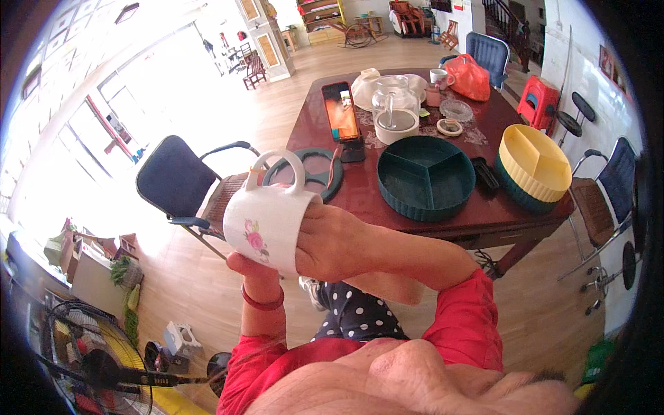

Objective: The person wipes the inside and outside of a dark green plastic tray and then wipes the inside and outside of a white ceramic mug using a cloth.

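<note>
The white mug (268, 225) hides the fingertips of the right hand (333, 238) (apparently inside it) and most of the left hand (256, 267).

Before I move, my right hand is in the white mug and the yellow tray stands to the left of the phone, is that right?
Not quite: the yellow tray stands to the right of the phone, as the head view shows. Your right hand is in the white mug.

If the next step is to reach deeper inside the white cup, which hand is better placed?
Probably the right hand: it reaches into the mouth of the white cup, while the left hand, mostly hidden behind the cup, seems to support its outside.
</note>
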`<state>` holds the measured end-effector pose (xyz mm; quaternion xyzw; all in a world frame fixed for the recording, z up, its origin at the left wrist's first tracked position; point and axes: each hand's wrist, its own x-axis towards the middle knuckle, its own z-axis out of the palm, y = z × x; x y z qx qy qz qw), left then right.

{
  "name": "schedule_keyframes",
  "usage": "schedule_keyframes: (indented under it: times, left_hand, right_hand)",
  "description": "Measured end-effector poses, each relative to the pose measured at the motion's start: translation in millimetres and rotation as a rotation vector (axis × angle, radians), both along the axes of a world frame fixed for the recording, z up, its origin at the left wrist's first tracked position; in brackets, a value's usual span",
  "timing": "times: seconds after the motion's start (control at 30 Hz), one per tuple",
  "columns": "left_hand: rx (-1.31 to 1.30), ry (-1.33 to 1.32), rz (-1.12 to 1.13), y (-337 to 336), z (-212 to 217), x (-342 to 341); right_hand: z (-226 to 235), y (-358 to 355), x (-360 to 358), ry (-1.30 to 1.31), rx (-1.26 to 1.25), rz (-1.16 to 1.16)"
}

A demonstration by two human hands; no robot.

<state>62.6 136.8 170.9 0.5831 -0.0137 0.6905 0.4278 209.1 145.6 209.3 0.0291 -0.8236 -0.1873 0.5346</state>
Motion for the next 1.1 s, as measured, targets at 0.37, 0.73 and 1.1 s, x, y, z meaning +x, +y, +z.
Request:
schedule_keyframes:
  times: [0.37, 0.73, 1.1]
  left_hand:
    - [-0.298, -0.085, 0.119, -35.1, -34.1, 7.6]
    - [-0.405, 0.016, 0.033, -38.4, -49.3, -3.7]
    - [-0.513, 0.071, 0.007, -39.1, -69.0, -8.7]
  right_hand:
    - [-37.3, -13.9, 1.8, -0.126, -0.216, 0.108]
    - [-57.9, -26.4, 11.2, -0.118, -0.343, 0.084]
    - [-68.2, -31.6, 8.7, -0.052, -0.471, 0.056]
